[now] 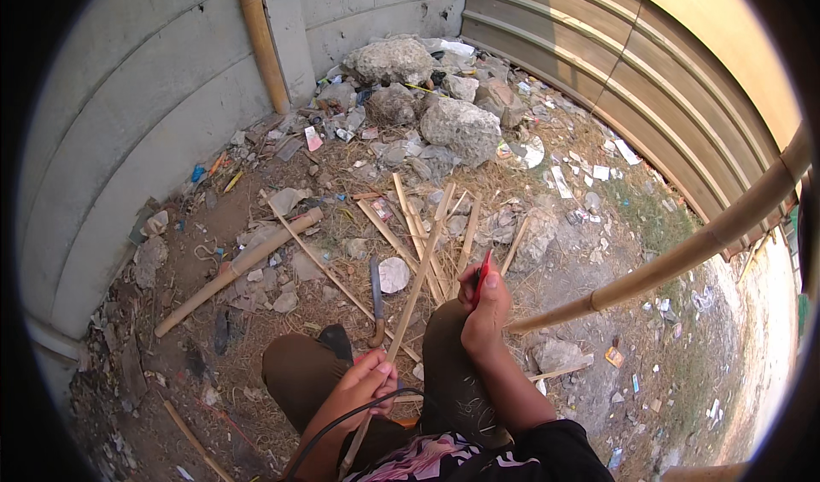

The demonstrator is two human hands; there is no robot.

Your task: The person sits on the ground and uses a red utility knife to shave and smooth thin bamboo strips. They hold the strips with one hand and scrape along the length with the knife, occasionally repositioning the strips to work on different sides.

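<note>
My left hand is closed around a long, pale bamboo strip. The strip slants up and away from my lap, between my knees, toward the pile ahead. Raised over my right knee, my right hand grips a small red-handled cutter, its thumb pressed along the side. The cutter stands apart from the strip, and its exact kind is hard to make out. A machete with a curved wooden handle lies on the ground beyond my left hand. Several more split bamboo strips lie fanned out ahead.
A thick bamboo pole rests on the ground at left; another slants in from the right. Large rocks and litter lie against the concrete wall. Corrugated metal sheeting borders the far right. A black cable crosses by my left wrist.
</note>
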